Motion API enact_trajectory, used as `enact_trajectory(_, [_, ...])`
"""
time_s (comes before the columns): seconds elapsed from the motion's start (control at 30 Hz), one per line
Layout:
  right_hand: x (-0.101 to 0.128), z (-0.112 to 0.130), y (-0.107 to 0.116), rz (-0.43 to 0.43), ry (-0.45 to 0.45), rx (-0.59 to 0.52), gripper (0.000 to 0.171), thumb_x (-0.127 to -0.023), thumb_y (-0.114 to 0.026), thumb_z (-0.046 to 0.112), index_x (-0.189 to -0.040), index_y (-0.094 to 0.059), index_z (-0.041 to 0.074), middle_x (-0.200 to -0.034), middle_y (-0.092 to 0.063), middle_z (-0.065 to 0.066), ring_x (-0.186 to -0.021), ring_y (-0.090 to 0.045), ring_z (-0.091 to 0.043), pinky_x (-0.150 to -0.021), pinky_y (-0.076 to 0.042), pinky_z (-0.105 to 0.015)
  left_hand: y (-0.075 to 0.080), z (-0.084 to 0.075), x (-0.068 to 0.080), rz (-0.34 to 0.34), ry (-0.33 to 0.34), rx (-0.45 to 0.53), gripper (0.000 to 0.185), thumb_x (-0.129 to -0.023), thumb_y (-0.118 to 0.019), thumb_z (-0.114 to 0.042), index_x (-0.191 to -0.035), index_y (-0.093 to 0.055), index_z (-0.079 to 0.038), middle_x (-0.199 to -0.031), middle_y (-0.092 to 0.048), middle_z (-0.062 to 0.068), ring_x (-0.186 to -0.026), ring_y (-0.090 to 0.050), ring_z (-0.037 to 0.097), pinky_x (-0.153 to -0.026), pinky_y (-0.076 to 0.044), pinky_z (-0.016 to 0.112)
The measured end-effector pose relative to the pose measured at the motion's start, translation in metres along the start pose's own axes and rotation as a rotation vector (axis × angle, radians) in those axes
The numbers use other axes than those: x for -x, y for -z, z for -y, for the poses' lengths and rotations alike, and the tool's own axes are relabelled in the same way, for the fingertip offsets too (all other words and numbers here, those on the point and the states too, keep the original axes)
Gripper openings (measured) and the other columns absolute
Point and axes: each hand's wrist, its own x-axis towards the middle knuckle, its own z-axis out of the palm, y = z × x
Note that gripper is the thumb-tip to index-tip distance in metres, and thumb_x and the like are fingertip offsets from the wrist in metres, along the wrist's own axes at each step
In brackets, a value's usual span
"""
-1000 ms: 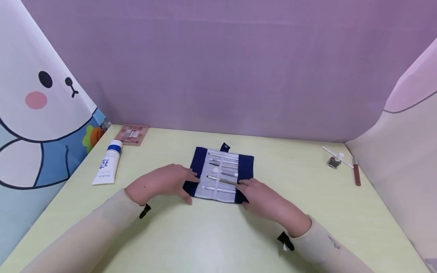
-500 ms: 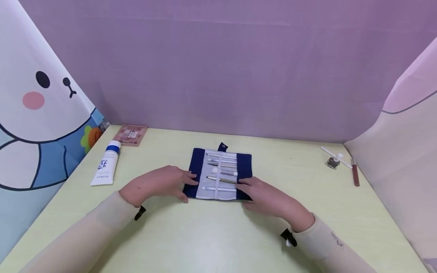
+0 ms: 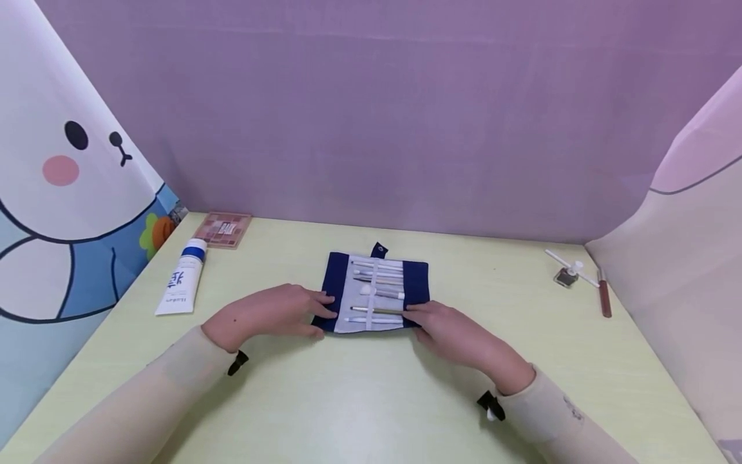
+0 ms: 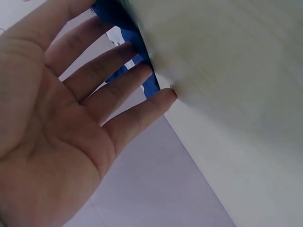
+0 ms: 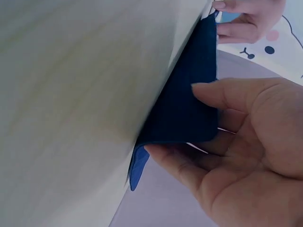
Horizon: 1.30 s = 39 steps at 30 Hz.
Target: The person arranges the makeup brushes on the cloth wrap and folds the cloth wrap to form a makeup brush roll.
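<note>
Unfolded on the table lies a navy brush roll [image 3: 334,278] with a pale lining. Several slim white, grey and gold-coloured brushes [image 3: 379,292] sit across it under an elastic strap. My left hand [image 3: 278,310] holds its near left corner, fingers on the navy panel and thumb at the front edge. At the near right corner, my right hand [image 3: 458,336] pinches the navy panel. In the right wrist view, the thumb lies along the underside of the panel [image 5: 175,109], which is raised off the table. The left thumb's tip is cut off in the left wrist view.
To the left lie a white tube [image 3: 181,283] with a blue band and a pink checked palette [image 3: 223,229]. On the right are a small dark bottle [image 3: 566,276], a white stick [image 3: 558,258] and a brown-handled tool [image 3: 605,298]. A purple curtain [image 3: 371,129] closes off the back.
The roll's near edge has come up a little from the table, and its near brushes now appear closer together. Both thumbs have moved slightly in under that edge.
</note>
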Motion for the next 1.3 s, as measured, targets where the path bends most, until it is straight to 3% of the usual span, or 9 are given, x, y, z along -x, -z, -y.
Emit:
enact_trajectory(0.23, [0.0,-0.006,0.005,0.015,-0.02,-0.127,0.033,-0.108,-0.056,0.004,-0.137,-0.07,-0.003,-0.136,-0.075,-0.017,-0.128,-0.072,-0.035,-0.106,-0.06,-0.051,0.002,0.001,0.005,0.012,-0.036,0.067,0.036,-0.106,-0.068,-0.034,-0.138,-0.074,-0.021,-0.159,-0.06,0.008,-0.148,-0.058,0.033,-0.122,-0.048,0.053])
enact_trajectory(0.37, [-0.001,-0.008,0.007,0.03,-0.036,-0.17,0.031,-0.109,-0.056,0.006,-0.134,-0.072,0.0,-0.128,-0.079,-0.014,-0.108,-0.076,-0.019,-0.096,-0.064,-0.042,0.0,0.005,0.007,-0.011,-0.057,0.093,0.033,-0.107,-0.065,-0.032,-0.136,-0.075,-0.02,-0.152,-0.066,0.007,-0.142,-0.064,0.031,-0.12,-0.051,0.051])
enact_trajectory(0.47, [-0.003,-0.011,0.008,0.03,-0.06,-0.201,0.029,-0.11,-0.056,0.009,-0.131,-0.073,0.001,-0.121,-0.081,-0.012,-0.087,-0.069,-0.006,-0.084,-0.062,-0.032,-0.002,0.007,0.008,-0.053,-0.059,0.14,0.031,-0.108,-0.064,-0.031,-0.134,-0.077,-0.02,-0.142,-0.074,0.003,-0.134,-0.07,0.025,-0.114,-0.056,0.047])
enact_trajectory(0.63, [-0.008,-0.018,0.011,0.026,-0.087,-0.248,0.029,-0.111,-0.055,0.012,-0.131,-0.073,0.002,-0.118,-0.081,-0.011,-0.07,-0.056,-0.003,-0.075,-0.054,-0.027,-0.002,0.01,0.004,-0.134,-0.051,0.212,0.027,-0.108,-0.065,-0.026,-0.13,-0.079,-0.017,-0.128,-0.08,-0.001,-0.121,-0.076,0.018,-0.102,-0.063,0.04])
enact_trajectory(0.9, [-0.019,-0.033,0.017,0.053,-0.134,-0.314,0.032,-0.113,-0.053,0.018,-0.137,-0.069,0.005,-0.115,-0.078,-0.008,-0.066,-0.053,-0.007,-0.076,-0.052,-0.03,-0.004,0.014,-0.011,-0.214,-0.015,0.284,0.029,-0.11,-0.062,-0.026,-0.131,-0.076,-0.013,-0.126,-0.08,0.004,-0.115,-0.077,0.017,-0.098,-0.064,0.037])
enact_trajectory(1.03, [-0.024,-0.042,0.018,0.028,-0.149,-0.329,0.031,-0.113,-0.053,0.02,-0.136,-0.069,0.006,-0.115,-0.077,-0.007,-0.073,-0.057,-0.009,-0.081,-0.053,-0.034,-0.001,0.014,-0.019,-0.251,0.02,0.3,0.03,-0.111,-0.059,-0.025,-0.133,-0.074,-0.009,-0.124,-0.08,0.006,-0.101,-0.076,0.011,-0.094,-0.063,0.038])
enact_trajectory(1.17, [-0.026,-0.049,0.015,-0.001,-0.168,-0.353,0.027,-0.112,-0.056,0.02,-0.131,-0.072,0.009,-0.11,-0.077,-0.005,-0.073,-0.057,-0.01,-0.079,-0.052,-0.033,0.002,0.014,-0.027,-0.263,0.07,0.312,0.031,-0.113,-0.057,-0.026,-0.134,-0.072,-0.008,-0.12,-0.079,0.007,-0.083,-0.07,0.005,-0.091,-0.062,0.039])
enact_trajectory(1.3, [-0.029,-0.053,0.013,-0.024,-0.195,-0.364,0.024,-0.11,-0.059,0.02,-0.126,-0.074,0.01,-0.112,-0.077,-0.005,-0.077,-0.06,-0.01,-0.078,-0.053,-0.032,0.002,0.013,-0.034,-0.263,0.127,0.313,0.032,-0.113,-0.056,-0.025,-0.137,-0.07,-0.008,-0.124,-0.078,0.009,-0.081,-0.069,0.008,-0.093,-0.061,0.04])
